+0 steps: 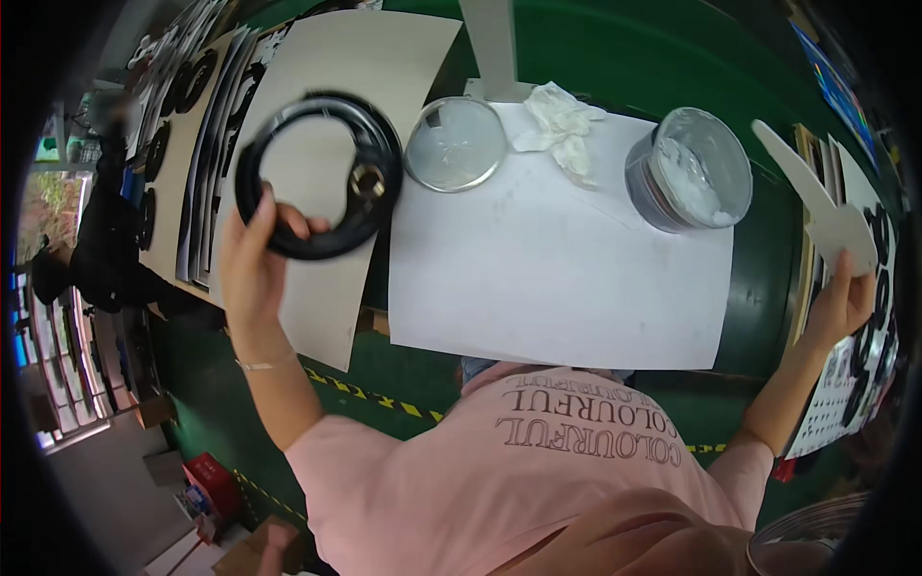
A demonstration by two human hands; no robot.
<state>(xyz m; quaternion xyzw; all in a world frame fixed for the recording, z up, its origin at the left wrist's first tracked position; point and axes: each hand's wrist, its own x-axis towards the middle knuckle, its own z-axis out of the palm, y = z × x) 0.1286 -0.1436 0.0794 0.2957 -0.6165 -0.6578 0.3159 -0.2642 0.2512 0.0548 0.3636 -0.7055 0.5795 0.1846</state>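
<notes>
My left hand (257, 264) is closed on the lower left rim of a glossy black ring (377, 144), thumb on top, above a pale board. A brass-coloured bush (368, 182) sits at the ring's right side. Out at the right, my right hand (842, 305) is closed on a flat white spatula-like blade (816, 192), whose tip points up and to the left. A clear tub (689, 170) with white paste inside stands at the back right of the white sheet. Left of it is a crumpled white cloth (565, 125), then a round clear lid (456, 144).
The white sheet (567, 278) covers the table before me. The pale board (331, 331) lies at left, beside stacked boards with several black rings (197, 82). More boards with black parts (869, 288) stand at right. A grey post (492, 48) rises at the back. Another person (101, 230) is far left.
</notes>
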